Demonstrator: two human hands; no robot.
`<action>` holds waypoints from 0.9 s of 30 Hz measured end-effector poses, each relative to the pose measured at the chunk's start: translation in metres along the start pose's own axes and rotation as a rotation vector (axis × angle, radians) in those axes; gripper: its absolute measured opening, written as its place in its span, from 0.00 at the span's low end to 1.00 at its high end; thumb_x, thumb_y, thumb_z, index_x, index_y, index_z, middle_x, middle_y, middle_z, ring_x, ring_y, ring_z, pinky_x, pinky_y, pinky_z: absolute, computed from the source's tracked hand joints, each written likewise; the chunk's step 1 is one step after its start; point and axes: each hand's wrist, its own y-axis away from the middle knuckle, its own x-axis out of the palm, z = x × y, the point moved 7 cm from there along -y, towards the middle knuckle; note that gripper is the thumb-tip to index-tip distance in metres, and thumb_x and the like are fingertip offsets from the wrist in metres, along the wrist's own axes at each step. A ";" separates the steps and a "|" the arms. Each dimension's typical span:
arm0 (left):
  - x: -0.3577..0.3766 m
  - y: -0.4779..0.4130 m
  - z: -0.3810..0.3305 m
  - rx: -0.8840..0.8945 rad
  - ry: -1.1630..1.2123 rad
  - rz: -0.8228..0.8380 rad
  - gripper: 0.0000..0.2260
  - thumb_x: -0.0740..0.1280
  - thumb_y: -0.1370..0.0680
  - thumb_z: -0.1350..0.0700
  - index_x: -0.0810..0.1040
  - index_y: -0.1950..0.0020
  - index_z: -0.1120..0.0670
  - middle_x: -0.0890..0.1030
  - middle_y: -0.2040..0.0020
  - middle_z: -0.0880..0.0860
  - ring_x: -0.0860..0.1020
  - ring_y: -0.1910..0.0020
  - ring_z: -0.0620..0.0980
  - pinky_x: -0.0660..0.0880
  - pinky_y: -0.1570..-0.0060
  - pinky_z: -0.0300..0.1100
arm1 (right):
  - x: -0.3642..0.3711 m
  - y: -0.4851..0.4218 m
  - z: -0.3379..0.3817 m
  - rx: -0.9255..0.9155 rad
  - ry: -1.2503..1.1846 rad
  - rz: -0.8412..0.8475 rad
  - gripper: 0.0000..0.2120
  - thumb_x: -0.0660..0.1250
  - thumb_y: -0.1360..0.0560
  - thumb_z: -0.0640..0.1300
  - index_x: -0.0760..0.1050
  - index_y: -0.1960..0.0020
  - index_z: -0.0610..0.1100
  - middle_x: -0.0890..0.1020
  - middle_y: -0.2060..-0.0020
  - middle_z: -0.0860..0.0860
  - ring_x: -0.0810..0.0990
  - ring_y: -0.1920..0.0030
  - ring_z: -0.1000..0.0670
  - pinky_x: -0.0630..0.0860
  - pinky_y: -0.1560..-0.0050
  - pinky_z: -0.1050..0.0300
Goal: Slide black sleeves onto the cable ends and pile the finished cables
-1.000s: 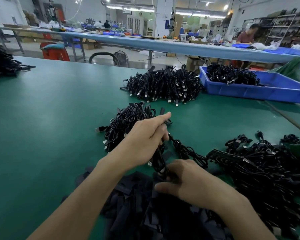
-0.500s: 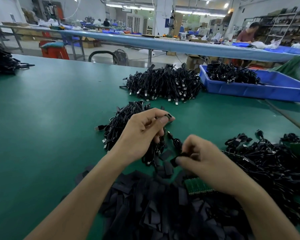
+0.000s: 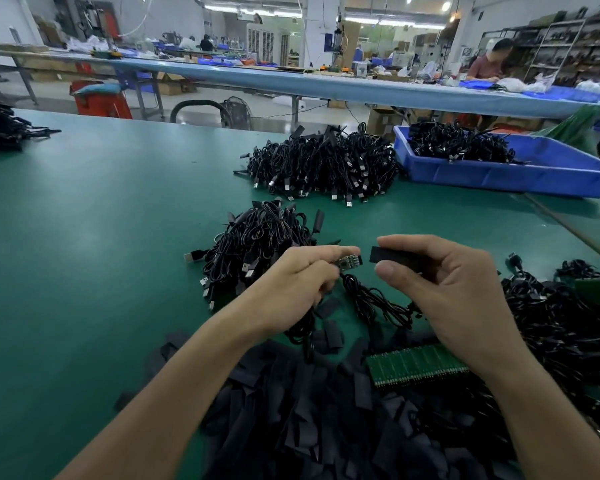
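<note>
My left hand (image 3: 297, 287) pinches the small circuit-board end (image 3: 349, 262) of a black cable (image 3: 374, 301), whose coil hangs down between my hands. My right hand (image 3: 444, 285) pinches a flat black sleeve (image 3: 387, 255) between thumb and fingers, its open end facing the board a short gap away. A pile of loose black sleeves (image 3: 326, 410) lies in front of me. Just beyond my left hand sits a heap of black cables (image 3: 257, 244).
A larger cable pile (image 3: 323, 164) lies farther back, beside a blue bin (image 3: 520, 174) holding more cables. Tangled cables (image 3: 565, 327) cover the right side, with a green circuit-board strip (image 3: 416, 363) under my right wrist. Bare green table (image 3: 84, 237) spreads left.
My right hand picked a sleeve out of the pile and lifted it level with the cable end. My left hand turned the board end toward it.
</note>
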 end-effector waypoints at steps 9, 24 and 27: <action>-0.002 0.000 -0.001 0.050 0.069 0.002 0.09 0.62 0.17 0.61 0.76 0.43 0.49 0.78 0.70 0.43 0.72 0.70 0.40 0.70 0.66 0.31 | -0.002 0.002 -0.001 -0.060 0.069 -0.078 0.09 0.71 0.30 0.51 0.81 0.50 0.55 0.86 0.65 0.57 0.84 0.64 0.58 0.76 0.61 0.69; 0.003 -0.001 -0.005 0.038 0.179 0.008 0.07 0.62 0.17 0.63 0.77 0.46 0.53 0.77 0.71 0.45 0.71 0.72 0.41 0.70 0.69 0.31 | 0.004 0.004 -0.004 -0.056 0.050 -0.057 0.10 0.72 0.31 0.51 0.83 0.51 0.52 0.86 0.66 0.55 0.83 0.66 0.57 0.76 0.62 0.70; 0.003 0.000 -0.007 0.041 0.200 0.014 0.07 0.61 0.17 0.64 0.77 0.46 0.54 0.77 0.72 0.45 0.71 0.72 0.40 0.69 0.69 0.31 | 0.005 0.004 -0.006 -0.049 0.014 -0.060 0.11 0.73 0.32 0.50 0.82 0.50 0.53 0.86 0.65 0.55 0.84 0.66 0.56 0.76 0.62 0.70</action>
